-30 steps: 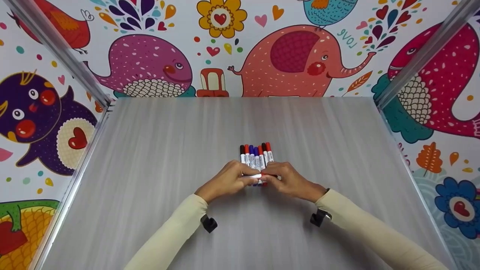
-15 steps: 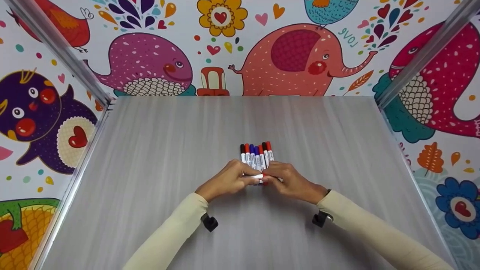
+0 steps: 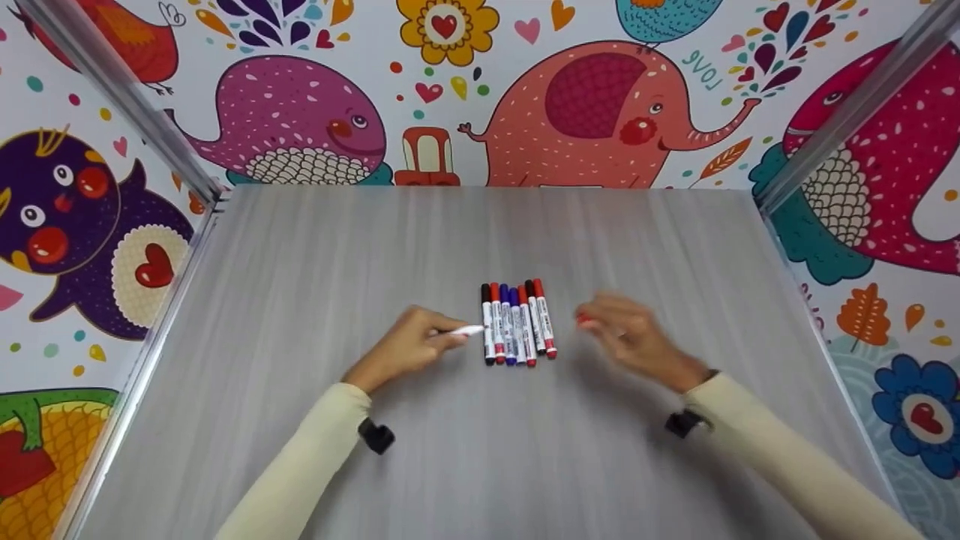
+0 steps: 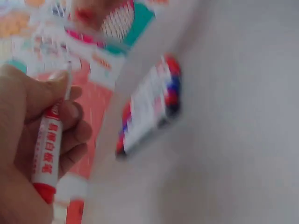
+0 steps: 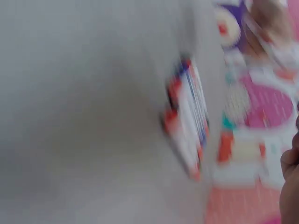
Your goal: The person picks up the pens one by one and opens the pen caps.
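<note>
Around the back and sides, cartoon-printed panels (image 3: 592, 150); in front, grey counter (image 3: 337, 247). Over it, pale sleeves (image 3: 307, 450) in from the near side. Beyond, left hand (image 3: 409, 341) and right hand (image 3: 634, 334), well apart. Between them on the counter, row of seven markers (image 3: 516, 322): black, red and blue, side by side, long axes near-to-far, caps at far ends, right end slightly fanned. In left hand, curled fingers round an uncapped marker (image 4: 47, 144), long axis crosswise, nib to the right. In right hand, blurred pinch on a small red piece (image 3: 584, 320), likely the matching cap. Key relation: nib and red piece on opposite sides of the row, left hand nearer to it. In the way: the row. Nib right by its left edge in head view; contact or clearance, can't tell.
</note>
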The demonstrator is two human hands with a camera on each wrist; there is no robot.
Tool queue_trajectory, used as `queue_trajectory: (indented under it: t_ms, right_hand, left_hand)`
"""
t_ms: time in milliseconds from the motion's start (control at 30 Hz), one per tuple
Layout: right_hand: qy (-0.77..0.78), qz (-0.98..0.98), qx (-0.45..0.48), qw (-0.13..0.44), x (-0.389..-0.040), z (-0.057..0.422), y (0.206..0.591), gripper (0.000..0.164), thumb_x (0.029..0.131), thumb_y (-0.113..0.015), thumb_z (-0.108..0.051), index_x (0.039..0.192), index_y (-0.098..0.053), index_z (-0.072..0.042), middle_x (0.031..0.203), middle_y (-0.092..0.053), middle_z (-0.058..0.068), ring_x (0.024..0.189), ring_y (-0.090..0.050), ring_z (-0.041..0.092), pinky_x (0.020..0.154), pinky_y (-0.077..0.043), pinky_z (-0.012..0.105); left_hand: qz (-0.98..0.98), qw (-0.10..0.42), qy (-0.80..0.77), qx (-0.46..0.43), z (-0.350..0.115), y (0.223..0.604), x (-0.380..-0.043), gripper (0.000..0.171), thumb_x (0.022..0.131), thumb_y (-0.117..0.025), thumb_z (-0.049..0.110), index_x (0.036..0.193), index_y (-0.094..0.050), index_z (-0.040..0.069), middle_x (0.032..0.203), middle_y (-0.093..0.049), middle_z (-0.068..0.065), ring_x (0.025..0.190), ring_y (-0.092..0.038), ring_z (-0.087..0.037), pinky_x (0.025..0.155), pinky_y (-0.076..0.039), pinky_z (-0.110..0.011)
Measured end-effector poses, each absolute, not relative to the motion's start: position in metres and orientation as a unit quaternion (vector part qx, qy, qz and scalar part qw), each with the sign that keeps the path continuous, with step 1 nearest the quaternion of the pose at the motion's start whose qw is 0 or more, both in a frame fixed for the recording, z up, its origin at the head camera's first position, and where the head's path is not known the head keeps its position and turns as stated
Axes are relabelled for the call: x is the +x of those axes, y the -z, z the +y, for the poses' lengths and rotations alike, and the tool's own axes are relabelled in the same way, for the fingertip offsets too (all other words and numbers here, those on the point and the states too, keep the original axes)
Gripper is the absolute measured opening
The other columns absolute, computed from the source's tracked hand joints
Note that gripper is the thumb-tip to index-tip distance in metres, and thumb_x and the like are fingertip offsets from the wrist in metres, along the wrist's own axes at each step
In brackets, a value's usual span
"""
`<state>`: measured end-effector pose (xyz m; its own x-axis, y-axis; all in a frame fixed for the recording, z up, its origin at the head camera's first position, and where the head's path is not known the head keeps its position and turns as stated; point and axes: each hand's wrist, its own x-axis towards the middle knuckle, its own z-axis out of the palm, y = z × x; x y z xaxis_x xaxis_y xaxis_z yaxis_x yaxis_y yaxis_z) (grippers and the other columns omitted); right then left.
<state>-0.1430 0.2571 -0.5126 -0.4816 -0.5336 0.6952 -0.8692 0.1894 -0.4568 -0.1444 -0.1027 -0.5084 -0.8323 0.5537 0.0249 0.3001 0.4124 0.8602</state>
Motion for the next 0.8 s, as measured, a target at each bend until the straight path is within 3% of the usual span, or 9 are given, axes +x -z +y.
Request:
queue_trajectory:
  t_ms: [67, 167, 233, 400, 633, 800]
  right_hand:
    - [-0.435, -0.757, 0.441, 0.209, -0.146, 0.275, 0.508, 0.014, 0.105, -0.074, -0.010, 0.113, -0.080, 0.000, 0.093, -0.075, 0.008, 0.081, -0.060, 0.021, 0.075, -0.047, 0.028]
    - [-0.432, -0.789, 0.400, 0.176, -0.147, 0.287, 0.506, 0.022, 0.100, -0.078, -0.015, 0.119, -0.082, -0.004, 0.100, -0.079, 0.004, 0.086, -0.061, 0.020, 0.077, -0.046, 0.028]
    - [-0.430, -0.806, 0.376, 0.154, -0.146, 0.289, 0.509, 0.026, 0.095, -0.082, -0.007, 0.121, -0.083, -0.006, 0.104, -0.081, 0.002, 0.089, -0.062, 0.020, 0.078, -0.048, 0.026]
    - [-0.435, -0.824, 0.329, 0.156, -0.145, 0.289, 0.523, 0.036, 0.087, -0.084, 0.010, 0.121, -0.082, -0.005, 0.104, -0.081, 0.002, 0.087, -0.063, 0.017, 0.077, -0.049, 0.017]
    - [-0.431, -0.824, 0.325, 0.171, -0.148, 0.292, 0.540, 0.037, 0.087, -0.081, 0.016, 0.121, -0.079, 0.000, 0.112, -0.068, 0.014, 0.084, -0.059, 0.019, 0.075, -0.046, 0.016]
    - [-0.419, -0.841, 0.307, 0.155, -0.152, 0.293, 0.552, 0.042, 0.084, -0.082, 0.019, 0.122, -0.078, 0.001, 0.113, -0.068, 0.013, 0.086, -0.060, 0.018, 0.077, -0.045, 0.014]
  left_hand:
    - [0.853, 0.101, -0.453, 0.239, -0.114, 0.513, -0.147, 0.023, 0.103, -0.077, 0.010, 0.124, -0.083, 0.004, 0.110, -0.083, -0.011, 0.079, -0.061, -0.013, 0.072, -0.051, -0.030]
    - [0.867, 0.080, -0.430, 0.239, -0.120, 0.517, -0.151, 0.031, 0.104, -0.079, 0.016, 0.132, -0.080, 0.004, 0.117, -0.081, -0.010, 0.092, -0.066, -0.016, 0.084, -0.058, -0.037]
    - [0.872, 0.070, -0.421, 0.240, -0.118, 0.519, -0.152, 0.033, 0.103, -0.080, 0.017, 0.132, -0.078, 0.003, 0.114, -0.081, -0.009, 0.092, -0.068, -0.016, 0.084, -0.060, -0.041]
    - [0.884, 0.035, -0.400, 0.241, -0.114, 0.527, -0.154, 0.016, 0.100, -0.082, 0.015, 0.114, -0.076, 0.010, 0.100, -0.076, -0.002, 0.088, -0.065, -0.014, 0.082, -0.057, -0.038]
    - [0.881, -0.037, -0.391, 0.263, -0.122, 0.539, -0.159, 0.015, 0.095, -0.087, 0.010, 0.108, -0.082, 0.008, 0.104, -0.077, -0.003, 0.095, -0.068, -0.020, 0.087, -0.058, -0.043]
    - [0.876, -0.073, -0.388, 0.276, -0.128, 0.549, -0.163, 0.016, 0.091, -0.089, 0.003, 0.106, -0.083, 0.004, 0.101, -0.077, -0.007, 0.095, -0.070, -0.026, 0.084, -0.057, -0.045]
